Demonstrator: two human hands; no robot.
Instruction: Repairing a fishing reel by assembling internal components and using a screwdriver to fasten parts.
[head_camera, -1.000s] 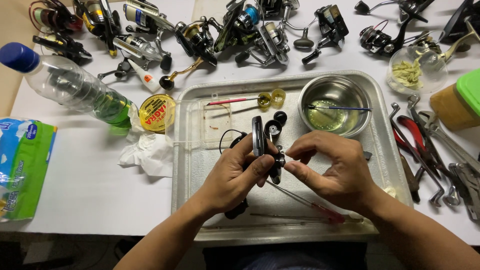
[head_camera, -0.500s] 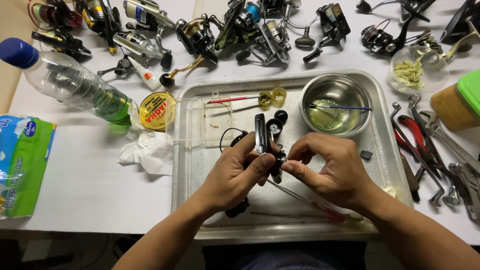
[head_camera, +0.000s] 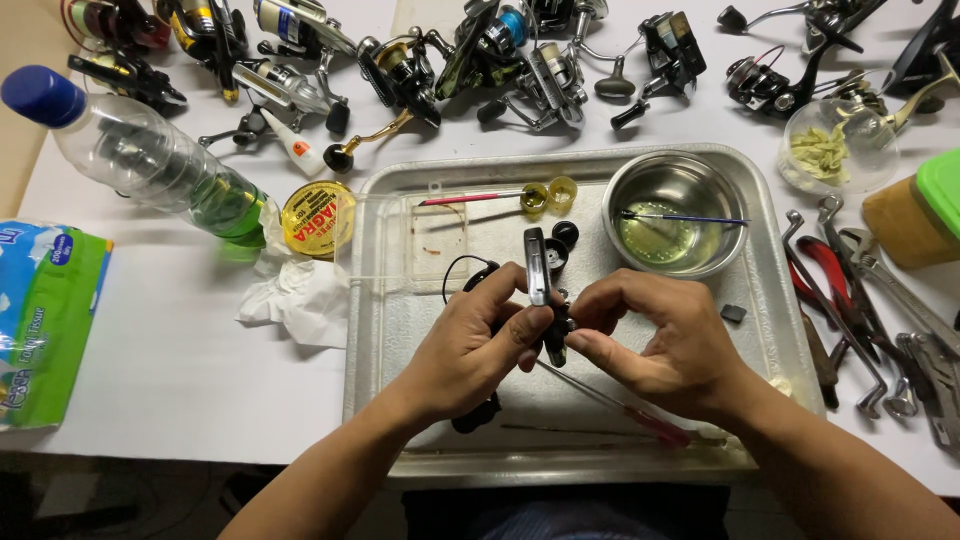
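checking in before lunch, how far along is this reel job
Already apart: small black parts lie loose on the metal tray. In hand: left hand and right hand both grip the dark reel body. Left: those parts aren't refitted; other reels wait above.

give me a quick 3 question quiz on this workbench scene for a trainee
1. True or false: both the left hand and the right hand grip the dark fishing reel part over the shallow metal tray.
2. What lies across the round steel bowl? A) thin blue-handled brush B) pliers C) bottle
3. Fill in: the clear plastic bottle with the blue cap lies to the tray's ____.

Key
1. True
2. A
3. Left
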